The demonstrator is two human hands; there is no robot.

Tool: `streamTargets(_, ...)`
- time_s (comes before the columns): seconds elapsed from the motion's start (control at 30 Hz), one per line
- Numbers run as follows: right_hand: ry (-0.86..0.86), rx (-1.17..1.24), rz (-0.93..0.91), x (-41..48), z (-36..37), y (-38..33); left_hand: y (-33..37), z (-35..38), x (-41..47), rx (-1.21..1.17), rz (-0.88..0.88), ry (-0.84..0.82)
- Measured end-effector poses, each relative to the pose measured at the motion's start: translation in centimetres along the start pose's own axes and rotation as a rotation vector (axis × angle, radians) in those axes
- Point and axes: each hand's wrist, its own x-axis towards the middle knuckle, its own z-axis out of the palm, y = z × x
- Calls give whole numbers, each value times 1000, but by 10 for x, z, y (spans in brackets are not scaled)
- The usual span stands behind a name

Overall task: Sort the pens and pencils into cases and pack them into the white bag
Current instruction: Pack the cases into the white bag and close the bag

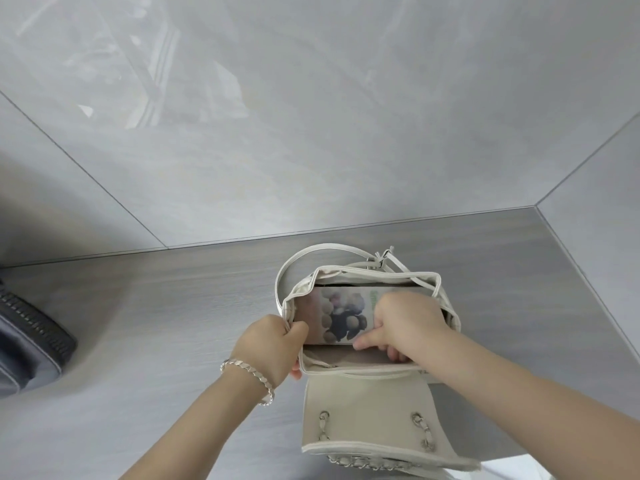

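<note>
The white bag (363, 410) stands on the grey wooden tabletop with its flap hanging open toward me. My left hand (273, 344) pinches the bag's left rim and holds the mouth wide. A flat case (339, 315) printed with blurry purple and cream round shapes lies inside the opening. My right hand (401, 323) grips the right end of that case, with its fingers reaching down into the bag. The case's far end is hidden under the bag's rim. No loose pens or pencils show.
A dark grey zippered pouch (31, 344) lies at the left edge of the table (156, 323). A grey tiled wall (311, 116) rises right behind the bag. The bag's white strap (294, 265) loops over its back left.
</note>
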Motion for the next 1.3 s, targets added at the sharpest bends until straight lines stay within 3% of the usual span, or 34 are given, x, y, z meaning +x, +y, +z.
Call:
streamTargets(0.17, 326, -188, -139, -23, 8, 7, 4, -10, 0, 100, -17, -34)
streamTargets(0.23, 436, -18, -235, -37, 9, 10, 5, -16, 3, 170, -4, -8)
streamTargets(0.33, 787, 311, -301, -41, -10, 23, 7, -20, 6, 244, 44, 35)
streamTargets(0.37, 801, 293, -218, -37, -18, 31, 9, -21, 7, 243, 61, 31)
streamTargets(0.43, 575, 248, -12, -27, -25, 48, 16, -20, 10, 159, 49, -23)
streamTargets(0.47, 438, 278, 36, -23, -25, 53, 19, -21, 11, 57, 24, -63)
streamTargets(0.53, 339, 396, 21, -20, -20, 59, 23, -22, 13, -101, 0, -99)
streamTargets(0.73, 646, 376, 15, -29, -23, 66, 32, -15, 9, -44, 186, 92)
streamTargets(0.93, 1005, 576, -229, -44, -13, 61, 18, -12, -3, -96, 480, 361)
streamTargets(1.03, 960, 729, -323, -31, 12, 56, -13, 8, 9, -53, 645, 404)
streamTargets(1.17, 762, 739, -292, -15, 50, 57, -55, 39, 20, 103, 583, 228)
streamTargets(1.3, 688, 431, -319, -20, 59, 61, -73, 46, 19, 142, 577, 88)
